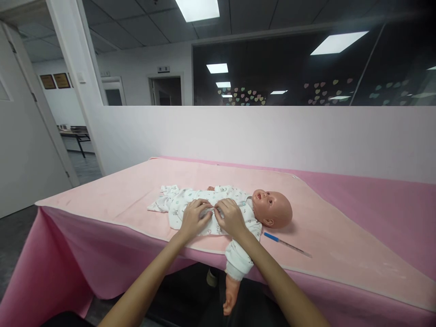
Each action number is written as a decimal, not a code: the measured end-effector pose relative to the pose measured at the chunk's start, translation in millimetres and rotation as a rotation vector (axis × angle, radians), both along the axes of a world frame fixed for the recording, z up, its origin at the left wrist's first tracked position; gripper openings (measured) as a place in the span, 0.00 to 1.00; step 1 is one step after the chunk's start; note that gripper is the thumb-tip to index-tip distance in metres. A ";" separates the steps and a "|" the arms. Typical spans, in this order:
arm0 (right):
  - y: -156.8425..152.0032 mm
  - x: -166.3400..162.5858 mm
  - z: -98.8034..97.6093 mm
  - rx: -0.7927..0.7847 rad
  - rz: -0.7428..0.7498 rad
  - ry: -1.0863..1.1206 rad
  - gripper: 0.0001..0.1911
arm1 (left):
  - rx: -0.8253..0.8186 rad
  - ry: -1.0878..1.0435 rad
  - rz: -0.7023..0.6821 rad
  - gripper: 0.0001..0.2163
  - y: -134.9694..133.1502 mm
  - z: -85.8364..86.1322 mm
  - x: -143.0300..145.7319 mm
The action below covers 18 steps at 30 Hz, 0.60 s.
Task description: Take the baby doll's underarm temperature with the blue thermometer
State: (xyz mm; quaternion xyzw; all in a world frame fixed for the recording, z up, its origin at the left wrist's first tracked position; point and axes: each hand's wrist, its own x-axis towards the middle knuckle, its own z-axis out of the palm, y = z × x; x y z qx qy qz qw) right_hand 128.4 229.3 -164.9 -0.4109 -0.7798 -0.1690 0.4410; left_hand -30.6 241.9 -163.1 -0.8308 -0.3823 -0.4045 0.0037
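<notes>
A baby doll (275, 210) lies on its back, head to the right, one arm hanging over the table's near edge. It wears a white printed baby outfit (184, 196). My left hand (196, 217) is over the doll's middle, fingers pinching the outfit's cloth. Close against it, my right hand (229, 215) pinches the same cloth, so the fingertips of both hands nearly meet. Whatever small fastening may be between the fingertips is hidden. Beside the doll's head lies a thin stick with a blue handle (271, 236), touched by neither hand.
A pale pink blanket (116, 190) covers the table over a darker pink cloth (391, 213) that drapes down in front. Behind the table stands a white half wall (272, 136) with glass above. An open door (27, 113) is at the left.
</notes>
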 end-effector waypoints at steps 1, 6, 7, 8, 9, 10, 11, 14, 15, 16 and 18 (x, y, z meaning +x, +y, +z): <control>0.0 -0.1 -0.1 0.001 0.000 0.002 0.05 | 0.000 0.001 0.005 0.10 0.1 -0.1 0.2; -1.2 0.1 0.6 -0.016 0.006 0.032 0.04 | 0.000 -0.002 0.030 0.10 0.9 -1.2 1.9; -1.4 0.4 0.7 -0.020 0.013 0.039 0.04 | 0.000 -0.003 0.033 0.10 1.0 -1.3 2.0; -1.4 0.6 0.8 -0.023 0.021 0.044 0.04 | -0.001 -0.002 0.034 0.10 1.1 -1.3 2.0; -1.4 0.9 0.7 -0.027 0.030 0.048 0.04 | -0.003 0.001 0.033 0.10 1.2 -1.3 1.9; -1.3 1.1 0.6 -0.031 0.037 0.051 0.04 | -0.006 0.005 0.030 0.10 1.3 -1.2 1.6; -1.1 1.3 0.5 -0.034 0.042 0.056 0.04 | -0.007 0.008 0.025 0.10 1.5 -1.2 1.2; -0.2 1.6 0.0 -0.036 0.046 0.070 0.04 | -0.005 0.023 0.012 0.10 1.6 -1.1 0.1; 0.0 1.6 -0.1 -0.035 0.047 0.072 0.04 | 0.000 0.030 0.010 0.10 1.4 -1.0 0.0; 0.2 1.5 -0.2 -0.032 0.049 0.073 0.04 | 0.005 0.037 0.010 0.10 1.1 -0.9 0.0; 0.5 1.3 -0.3 -0.029 0.051 0.070 0.04 | 0.015 0.053 0.010 0.10 0.3 -0.6 0.3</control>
